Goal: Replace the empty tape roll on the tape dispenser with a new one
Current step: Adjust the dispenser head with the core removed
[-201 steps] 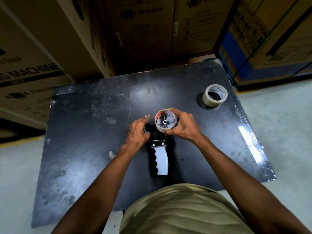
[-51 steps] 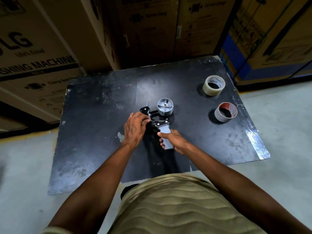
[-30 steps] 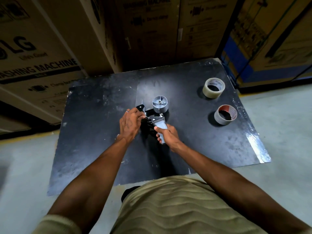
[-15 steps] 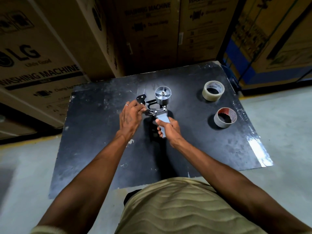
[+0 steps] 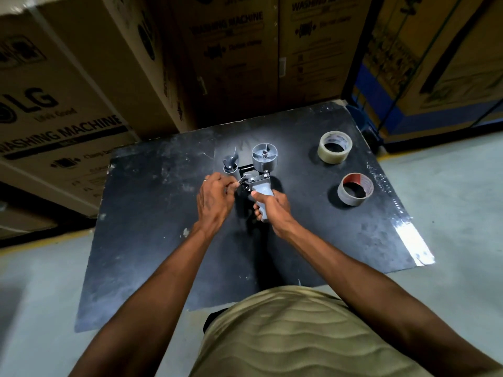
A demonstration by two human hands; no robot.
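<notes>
The grey tape dispenser (image 5: 257, 174) is held over the middle of the black table (image 5: 152, 240), its bare spool hub (image 5: 264, 157) pointing up with no roll on it. My right hand (image 5: 269, 206) grips its grey handle. My left hand (image 5: 215, 198) pinches the metal part on the dispenser's left side, just below the small roller (image 5: 229, 163). A full roll of clear tape (image 5: 334, 146) lies flat at the table's far right. The empty core (image 5: 355, 189), grey with a red inner lining, lies nearer, also on the right.
Tall cardboard washing machine boxes (image 5: 68, 85) stand close behind the table and to its left. A blue rack (image 5: 381, 99) holding more boxes stands at the right. Grey concrete floor (image 5: 457, 213) surrounds the table.
The empty core came off the hub and now lies on the table's right side. My right hand took the handle, and both hands lifted the dispenser and shifted it slightly away from me.
</notes>
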